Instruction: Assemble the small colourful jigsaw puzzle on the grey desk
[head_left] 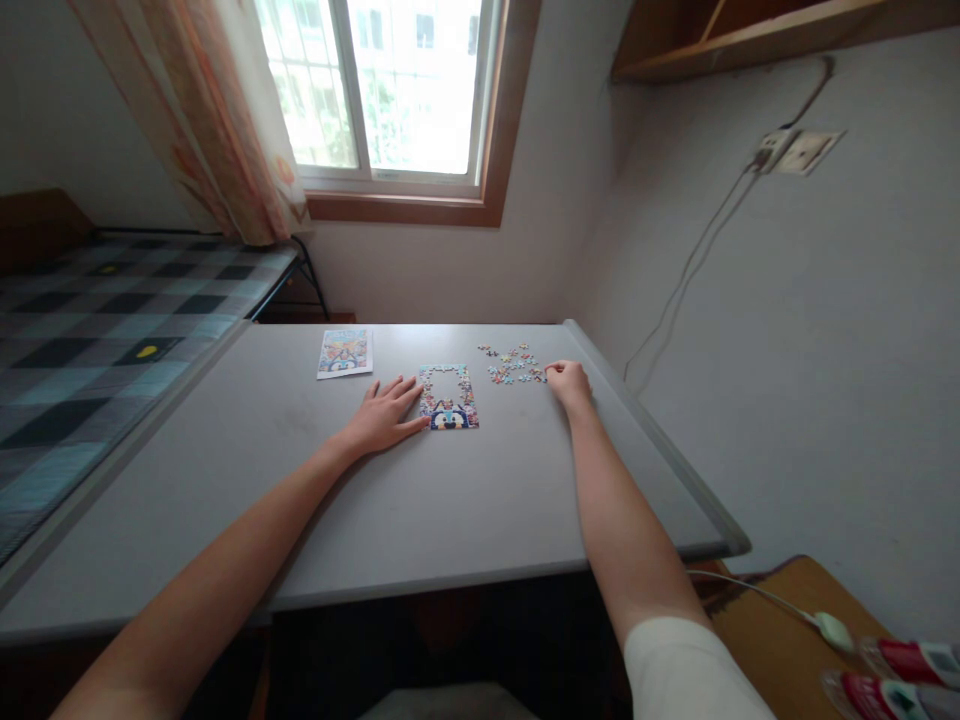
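Note:
A partly assembled jigsaw puzzle [450,418] lies flat on the grey table, its border joined around an open middle and a blue cartoon face along the bottom. My left hand [386,413] rests with fingers spread, its thumb and fingertips touching the puzzle's left edge. To the puzzle's right are several loose puzzle pieces [510,372], scattered in a small patch. At the right end of that patch, my right hand [569,384] has its fingers curled and pinched together; whatever is between the fingertips is too small to make out. Left of the puzzle lies a printed picture sheet [345,353].
The table [465,510] has raised side rails. A bed with a checked cover [135,300] stands at the left. On the right are a wall socket with cables [799,150] and a wooden stool [787,610] with bottles [892,690]. A shelf [750,45] hangs above.

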